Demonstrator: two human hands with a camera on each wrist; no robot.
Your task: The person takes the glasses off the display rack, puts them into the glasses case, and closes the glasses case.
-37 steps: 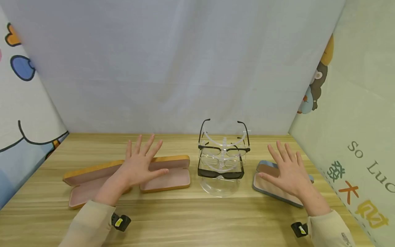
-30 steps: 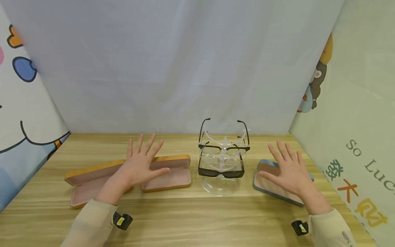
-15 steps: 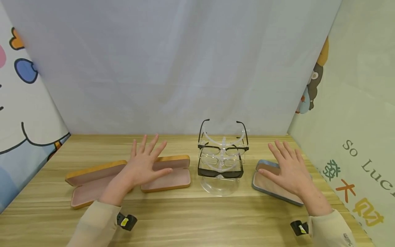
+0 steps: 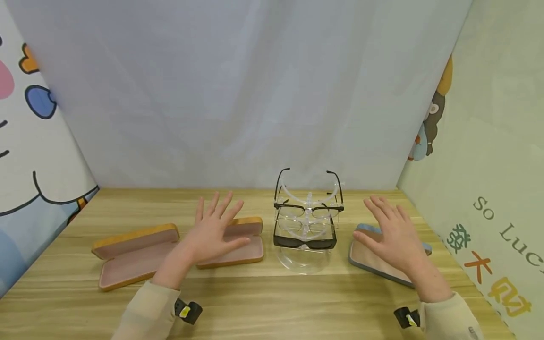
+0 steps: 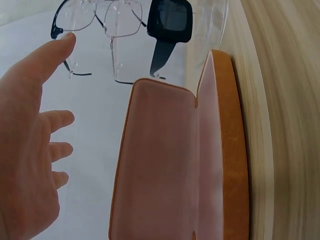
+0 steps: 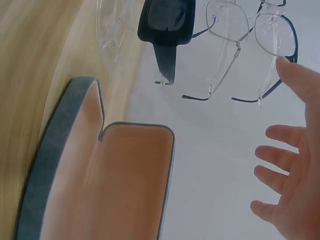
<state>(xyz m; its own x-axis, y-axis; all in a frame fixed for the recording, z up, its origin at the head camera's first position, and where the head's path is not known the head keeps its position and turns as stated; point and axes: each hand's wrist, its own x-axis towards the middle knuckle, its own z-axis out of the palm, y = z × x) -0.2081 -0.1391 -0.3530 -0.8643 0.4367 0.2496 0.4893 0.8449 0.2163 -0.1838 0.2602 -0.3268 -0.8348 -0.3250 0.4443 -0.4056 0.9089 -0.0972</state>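
glasses (image 4: 289,242) sit untouched on the clear stand (image 4: 303,267)
left hand (image 4: 209,238) has just slid inward, baring more of the left orange case (image 4: 140,259) and screening part of the second orange case (image 4: 250,250); right hand (image 4: 397,241), before the blue case (image 4: 376,263), edges in slightly. both hands hold nothing, thumbs wide, nearer the stand yet apart from it; all cases lie open on the counter (image 4: 272,302).

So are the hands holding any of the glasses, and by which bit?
Nothing is held. The left hand and right hand are empty, and all three pairs of glasses sit on the clear stand.
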